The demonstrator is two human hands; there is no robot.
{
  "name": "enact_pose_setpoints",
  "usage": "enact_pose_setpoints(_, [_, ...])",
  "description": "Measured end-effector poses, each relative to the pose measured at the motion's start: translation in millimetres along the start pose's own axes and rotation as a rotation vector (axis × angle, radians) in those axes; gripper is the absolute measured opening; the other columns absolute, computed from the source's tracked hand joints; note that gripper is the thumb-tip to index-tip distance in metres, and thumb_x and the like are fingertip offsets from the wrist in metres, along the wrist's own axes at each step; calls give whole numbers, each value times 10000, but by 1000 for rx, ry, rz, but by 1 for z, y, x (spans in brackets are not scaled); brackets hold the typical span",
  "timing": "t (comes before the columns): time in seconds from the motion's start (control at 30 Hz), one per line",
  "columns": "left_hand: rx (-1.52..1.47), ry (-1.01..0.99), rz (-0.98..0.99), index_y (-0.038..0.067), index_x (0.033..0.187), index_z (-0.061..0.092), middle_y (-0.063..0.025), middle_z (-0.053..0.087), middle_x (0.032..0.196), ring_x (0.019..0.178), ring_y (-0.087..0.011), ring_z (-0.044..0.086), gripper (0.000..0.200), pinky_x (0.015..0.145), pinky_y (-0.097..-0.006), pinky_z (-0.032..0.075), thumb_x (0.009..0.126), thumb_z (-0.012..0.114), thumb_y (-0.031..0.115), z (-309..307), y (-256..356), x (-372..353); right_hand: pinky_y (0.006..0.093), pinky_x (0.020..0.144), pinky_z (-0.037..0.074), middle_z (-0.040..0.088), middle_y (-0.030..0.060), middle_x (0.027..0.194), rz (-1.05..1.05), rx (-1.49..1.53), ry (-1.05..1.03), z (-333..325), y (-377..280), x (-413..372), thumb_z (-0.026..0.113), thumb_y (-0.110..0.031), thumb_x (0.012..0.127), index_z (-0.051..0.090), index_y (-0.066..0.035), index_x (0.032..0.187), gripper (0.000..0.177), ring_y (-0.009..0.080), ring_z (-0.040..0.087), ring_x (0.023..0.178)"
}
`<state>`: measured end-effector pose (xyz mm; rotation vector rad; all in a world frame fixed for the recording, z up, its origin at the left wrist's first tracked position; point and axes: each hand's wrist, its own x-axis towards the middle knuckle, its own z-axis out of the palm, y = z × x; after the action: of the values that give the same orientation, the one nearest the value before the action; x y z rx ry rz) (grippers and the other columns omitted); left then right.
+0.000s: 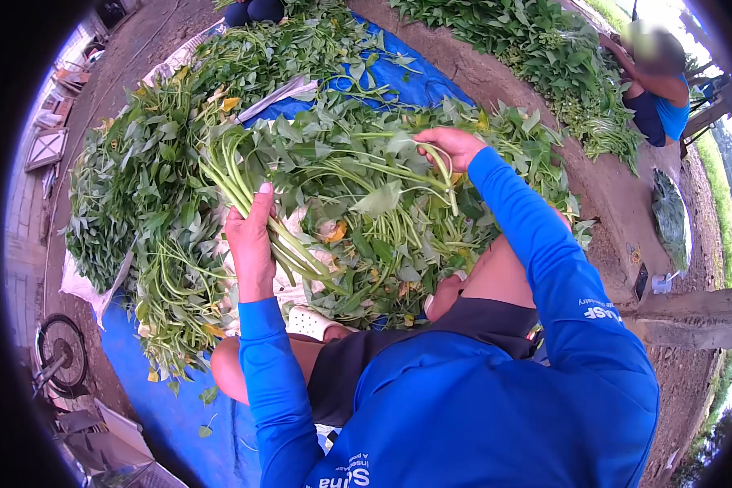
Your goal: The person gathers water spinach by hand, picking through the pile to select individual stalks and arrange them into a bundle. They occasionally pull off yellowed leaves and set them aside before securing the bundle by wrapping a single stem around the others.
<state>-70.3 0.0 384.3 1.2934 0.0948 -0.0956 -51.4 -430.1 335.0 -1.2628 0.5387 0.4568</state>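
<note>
My left hand [250, 240] grips a bundle of long green stems [244, 191] near their cut ends, holding it over the pile. My right hand [451, 145] pinches a single leafy stem [398, 167] at the leafy end of the same bundle. Both arms wear blue sleeves. Loose leafy greens [382, 236] lie heaped under and around both hands, above my bent knees.
More greens [130, 187] are piled at the left on a blue tarp [171, 407] over bare dirt. Another person in blue [659, 89] sits at the upper right beside a long row of greens [545, 57]. A wheel [61, 350] stands at the lower left.
</note>
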Motion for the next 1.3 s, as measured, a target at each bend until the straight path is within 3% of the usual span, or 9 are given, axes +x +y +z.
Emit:
enact_pose_setpoints(0.07, [4,11,-9,101,1003,671,25,641,785,633,-52,561,225,575,-211,438,973,820,267,2,4,0,331,755,613,742,54,949,-228,296,-147,-19,-15,-5,674,-200,1052,680,-96,1122,126,163,720,830])
enact_pose_setpoints(0.17, [-5,-10,9,112,969,673,37,627,778,630,-47,535,185,572,-222,412,984,806,239,1,2,2,383,917,589,744,43,1112,-310,331,7,-8,-19,-24,673,-218,1060,652,-121,1145,131,181,716,1075])
enact_pose_setpoints(0.2, [-7,-24,12,114,960,679,41,625,779,631,-45,526,166,572,-225,404,988,802,222,3,2,2,443,1011,559,726,55,1188,-93,111,5,-8,-15,-18,661,-209,1069,610,-145,1211,164,218,699,1180])
enact_pose_setpoints(0.47, [19,8,8,104,961,678,36,630,793,661,-41,527,168,600,-226,401,988,802,214,10,7,-1,356,821,643,757,93,1069,-279,305,60,-30,-13,-5,658,-195,1068,678,-62,1172,170,215,762,935])
enact_pose_setpoints(0.63, [24,2,-3,99,977,672,34,626,783,649,-48,526,185,593,-228,399,983,809,223,3,3,-3,308,553,581,673,-28,836,-155,370,-122,-55,-38,-36,686,-249,1050,717,-59,1113,203,106,635,649])
enact_pose_setpoints(0.73, [22,11,6,100,992,669,32,624,777,637,-51,521,199,584,-230,399,983,811,239,5,3,-1,304,568,565,689,-21,893,-317,184,44,-26,-25,-63,699,-235,1044,701,-75,1160,197,109,648,683])
enact_pose_setpoints(0.8, [12,-4,-13,104,998,673,32,624,783,642,-51,521,196,589,-229,401,986,809,245,8,3,-5,279,691,550,714,-4,1027,-465,141,80,-2,-2,-72,730,-179,1027,685,-68,1258,260,97,674,893])
enact_pose_setpoints(1.17, [-47,-238,20,107,1013,669,27,608,772,637,-69,542,183,588,-235,438,1020,764,264,36,-11,-30,254,765,538,726,-22,1080,-725,-17,139,107,88,-125,762,-240,1026,692,-18,1361,407,48,621,885])
enact_pose_setpoints(1.3, [-50,-317,20,55,1098,729,31,638,838,741,-61,558,309,683,-247,466,1021,767,352,55,-28,-45,252,783,533,729,5,1091,-673,-5,-48,151,108,-130,735,-224,1045,688,-8,1360,384,50,617,902])
